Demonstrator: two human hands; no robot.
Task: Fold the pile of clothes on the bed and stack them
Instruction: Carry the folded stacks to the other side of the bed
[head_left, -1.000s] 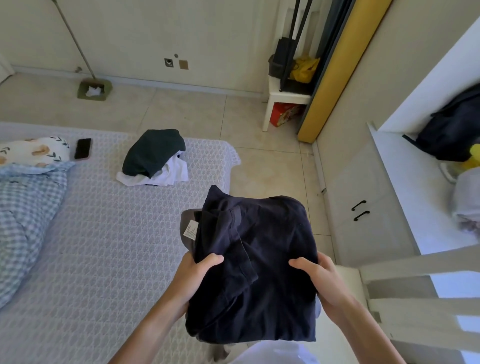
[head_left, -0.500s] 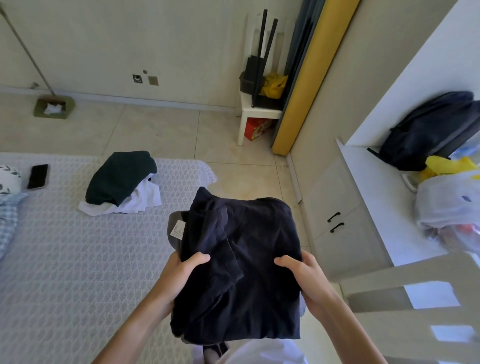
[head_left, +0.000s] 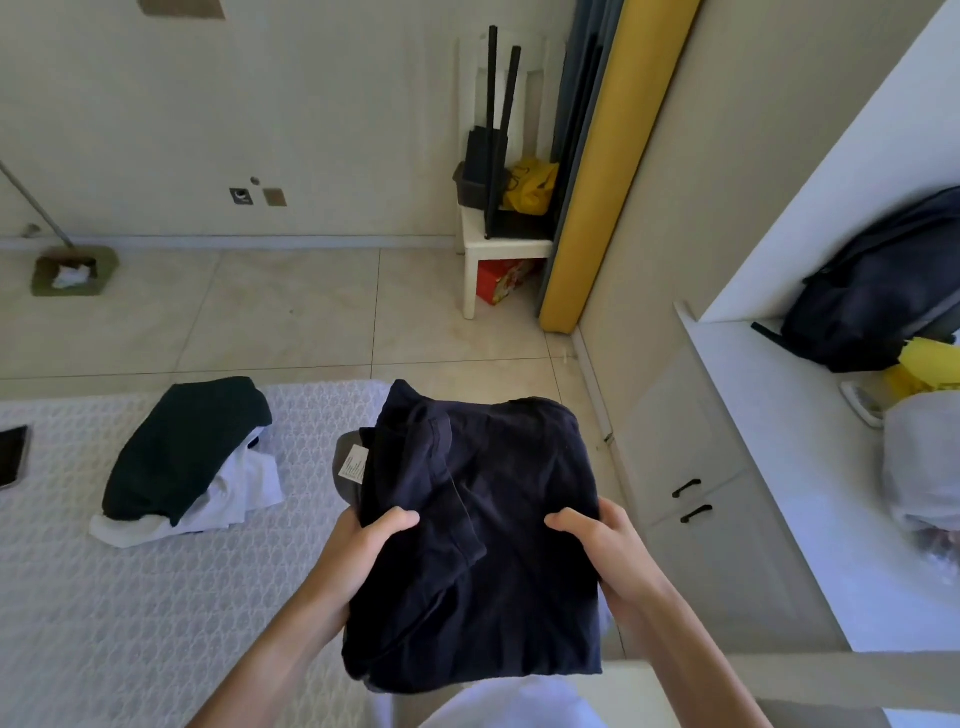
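Folded navy garment (head_left: 483, 540) held up over the bed (head_left: 130, 597) edge, left hand (head_left: 363, 551) and right hand (head_left: 602, 545) gripping its 2 sides, fingers clamped on the cloth, dark green and white pile (head_left: 182, 457) lying on the bed beyond.

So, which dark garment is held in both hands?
The navy garment with the white label, gripped at both sides; the dark green one lies on the bed.

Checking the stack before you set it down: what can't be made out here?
Head view only:
- Grey garment under the navy bundle: mostly covered, count unknown.
- Label: too small to read.
- Both hands' fingers: beneath bundle.
- Phone: cut by left edge.
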